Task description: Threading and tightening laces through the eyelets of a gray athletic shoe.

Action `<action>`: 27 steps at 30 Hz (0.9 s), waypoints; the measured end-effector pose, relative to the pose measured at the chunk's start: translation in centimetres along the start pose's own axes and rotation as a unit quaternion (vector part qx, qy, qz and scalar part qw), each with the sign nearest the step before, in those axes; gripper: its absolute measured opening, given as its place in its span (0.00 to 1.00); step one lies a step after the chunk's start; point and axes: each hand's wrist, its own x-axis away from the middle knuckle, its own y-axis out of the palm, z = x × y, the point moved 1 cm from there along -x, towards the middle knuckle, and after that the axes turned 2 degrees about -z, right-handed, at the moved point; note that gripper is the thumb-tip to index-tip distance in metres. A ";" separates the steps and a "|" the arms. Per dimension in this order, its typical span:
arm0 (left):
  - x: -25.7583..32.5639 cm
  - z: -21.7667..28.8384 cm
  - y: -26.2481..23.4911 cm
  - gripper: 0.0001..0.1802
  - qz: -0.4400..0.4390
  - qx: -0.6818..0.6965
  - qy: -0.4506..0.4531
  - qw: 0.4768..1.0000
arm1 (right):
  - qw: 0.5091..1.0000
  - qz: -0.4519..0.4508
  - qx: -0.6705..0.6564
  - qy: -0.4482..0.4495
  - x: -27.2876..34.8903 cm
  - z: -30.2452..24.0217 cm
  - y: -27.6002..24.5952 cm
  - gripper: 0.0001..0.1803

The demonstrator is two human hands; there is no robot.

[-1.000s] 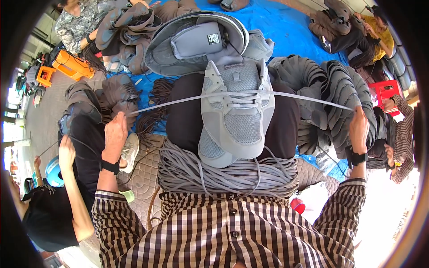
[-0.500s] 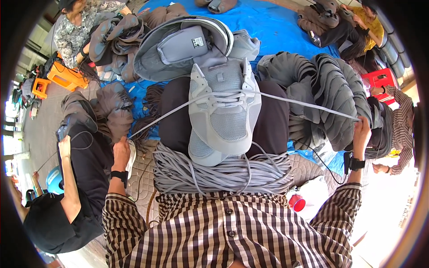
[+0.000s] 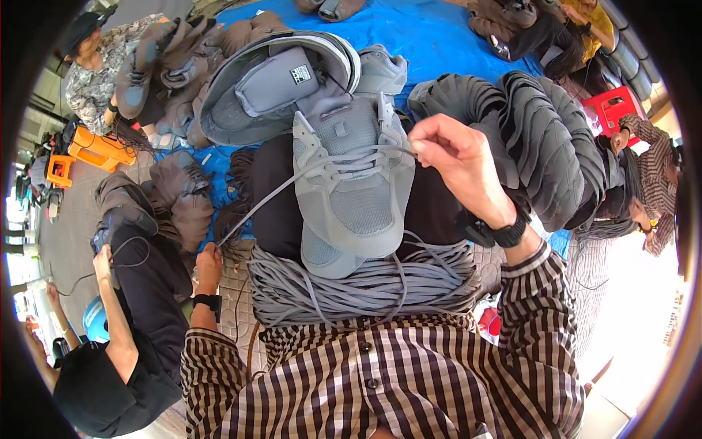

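A grey sneaker upper (image 3: 358, 208) rests across my lap, toe toward me, with a few rows of lace crossing its front. A flat grey shoelace (image 3: 269, 196) runs from it down to the left. My left hand (image 3: 209, 268) is closed on that lace and holds it taut, low on the left. Beside the upper's right eyelets, my right hand (image 3: 461, 157) pinches the lace's other side between thumb and fingertips. A thick bundle of grey laces (image 3: 365, 289) lies over my lap just below the toe. Another grey piece shows partly under the upper.
Beyond it sits an open grey upper (image 3: 219, 110). Dark grey uppers are stacked at right (image 3: 541, 146) on a blue tarp (image 3: 453, 44). Co-workers sit at left, far left and right. Orange stools (image 3: 102, 150) and a red stool (image 3: 614, 110) stand farther out.
My right hand has come in from far right to the upper's right eyelets, and the lace no longer stretches out on that side. My left hand has moved slightly down.
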 end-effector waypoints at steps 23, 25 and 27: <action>-3.1 14.4 -6.7 0.13 0.028 0.361 0.031 0.932 | 0.915 -0.194 0.331 -0.125 8.2 0.1 0.1 0.07; -2.5 18.3 -8.4 0.03 0.076 0.379 0.068 0.920 | 0.971 -0.136 0.195 -0.038 8.0 0.5 -0.3 0.06; -2.5 19.9 -9.5 0.03 0.089 0.365 0.086 0.923 | 0.989 -0.107 0.090 0.049 7.4 -0.3 -1.1 0.04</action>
